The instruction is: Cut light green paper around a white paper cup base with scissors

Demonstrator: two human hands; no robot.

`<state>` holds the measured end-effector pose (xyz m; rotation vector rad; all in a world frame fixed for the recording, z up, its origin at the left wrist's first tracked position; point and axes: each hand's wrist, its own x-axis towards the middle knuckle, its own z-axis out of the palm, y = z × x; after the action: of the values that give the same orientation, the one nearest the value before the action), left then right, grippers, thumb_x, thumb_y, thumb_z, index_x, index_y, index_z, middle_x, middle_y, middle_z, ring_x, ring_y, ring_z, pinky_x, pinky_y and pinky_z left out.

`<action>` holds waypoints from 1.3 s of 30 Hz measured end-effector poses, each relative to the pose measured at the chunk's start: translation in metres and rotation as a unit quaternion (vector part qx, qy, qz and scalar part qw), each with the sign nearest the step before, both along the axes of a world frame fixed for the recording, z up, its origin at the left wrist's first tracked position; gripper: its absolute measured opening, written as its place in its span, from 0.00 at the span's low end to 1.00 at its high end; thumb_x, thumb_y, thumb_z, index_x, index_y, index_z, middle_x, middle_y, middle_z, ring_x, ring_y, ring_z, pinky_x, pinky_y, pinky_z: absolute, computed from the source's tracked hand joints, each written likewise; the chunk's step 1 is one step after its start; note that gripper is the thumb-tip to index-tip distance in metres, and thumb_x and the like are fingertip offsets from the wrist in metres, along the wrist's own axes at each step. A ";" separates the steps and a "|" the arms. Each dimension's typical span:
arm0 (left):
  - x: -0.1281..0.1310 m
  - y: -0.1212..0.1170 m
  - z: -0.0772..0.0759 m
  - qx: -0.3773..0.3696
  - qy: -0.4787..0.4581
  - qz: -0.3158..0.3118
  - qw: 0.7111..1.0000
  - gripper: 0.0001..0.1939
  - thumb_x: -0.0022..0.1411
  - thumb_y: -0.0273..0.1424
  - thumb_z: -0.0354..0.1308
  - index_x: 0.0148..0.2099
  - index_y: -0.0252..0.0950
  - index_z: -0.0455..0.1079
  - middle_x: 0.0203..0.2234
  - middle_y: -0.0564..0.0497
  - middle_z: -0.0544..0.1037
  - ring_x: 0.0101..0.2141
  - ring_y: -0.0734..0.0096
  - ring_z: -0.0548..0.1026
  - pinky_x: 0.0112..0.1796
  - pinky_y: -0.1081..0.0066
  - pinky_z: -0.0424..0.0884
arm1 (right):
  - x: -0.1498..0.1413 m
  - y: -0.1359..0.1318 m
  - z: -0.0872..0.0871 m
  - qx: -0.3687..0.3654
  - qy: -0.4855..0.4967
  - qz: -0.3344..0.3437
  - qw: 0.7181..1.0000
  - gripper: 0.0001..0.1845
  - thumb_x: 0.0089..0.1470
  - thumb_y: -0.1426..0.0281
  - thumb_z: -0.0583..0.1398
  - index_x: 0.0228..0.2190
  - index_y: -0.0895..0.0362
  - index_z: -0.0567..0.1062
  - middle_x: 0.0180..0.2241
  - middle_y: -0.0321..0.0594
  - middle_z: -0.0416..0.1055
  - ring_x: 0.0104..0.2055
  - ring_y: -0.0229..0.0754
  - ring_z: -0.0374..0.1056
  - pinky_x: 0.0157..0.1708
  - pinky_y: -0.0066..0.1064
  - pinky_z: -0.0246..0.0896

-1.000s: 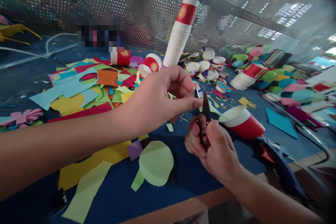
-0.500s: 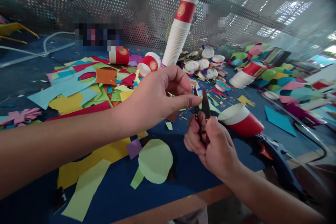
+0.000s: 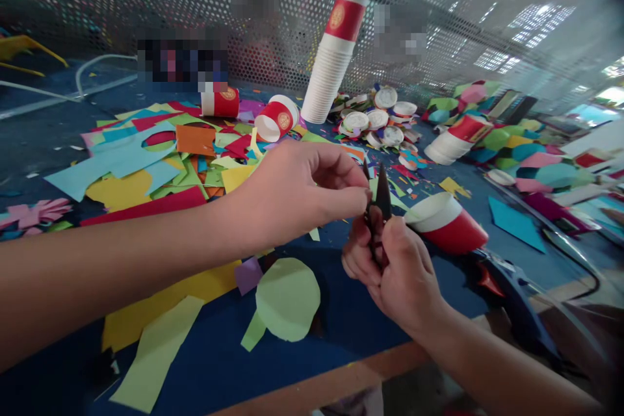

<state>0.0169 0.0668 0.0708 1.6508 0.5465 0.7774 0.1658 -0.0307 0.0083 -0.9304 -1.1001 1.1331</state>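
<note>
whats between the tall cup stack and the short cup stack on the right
In the head view, a heap of round white-rimmed pieces lies between the tall cup stack and the short cup stack.

Left forearm (image 3: 146, 257) bare, in from left edge, angled slightly up to the right. Left hand (image 3: 302, 188) out front, wrist fairly straight, fingers curled, thumb (image 3: 341, 201) brought to index fingertip in a pinch; gap inside the pinch too small to read. Right forearm (image 3: 502, 348) bare, in from lower right, slanting up-left. Right hand (image 3: 392, 266) lower, fingers (image 3: 358, 253) curled in a grip, thumb pointing up. Left fingertips near right thumb, hands apart.
</note>
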 end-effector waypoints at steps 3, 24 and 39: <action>0.000 0.000 -0.002 -0.002 0.002 0.004 1.000 0.04 0.51 0.27 0.59 0.25 0.36 0.72 0.19 0.57 0.74 0.23 0.77 0.70 0.24 0.78 0.63 | 0.001 0.000 -0.002 0.001 -0.008 -0.001 1.000 0.24 0.67 0.49 0.58 0.28 0.54 0.70 0.15 0.25 0.51 0.15 0.29 0.43 0.18 0.25 0.42; 0.003 -0.005 -0.005 -0.056 0.005 0.015 0.998 0.04 0.49 0.29 0.58 0.23 0.36 0.68 0.19 0.56 0.70 0.23 0.76 0.66 0.25 0.75 0.61 | 0.000 0.001 0.000 -0.001 -0.014 -0.014 1.000 0.24 0.65 0.50 0.60 0.26 0.54 0.66 0.15 0.24 0.53 0.15 0.29 0.44 0.17 0.25 0.42; 0.003 -0.005 -0.007 -0.103 0.020 0.007 0.994 0.05 0.50 0.31 0.58 0.26 0.37 0.68 0.21 0.55 0.72 0.27 0.73 0.70 0.28 0.73 0.61 | -0.002 0.004 0.002 0.001 -0.002 -0.003 1.000 0.25 0.66 0.50 0.60 0.26 0.54 0.66 0.15 0.24 0.52 0.15 0.29 0.43 0.16 0.24 0.39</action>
<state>0.0204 0.0616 0.0642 1.4749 0.6456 0.6755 0.1640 -0.0271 0.0101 -0.9345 -1.1014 1.1241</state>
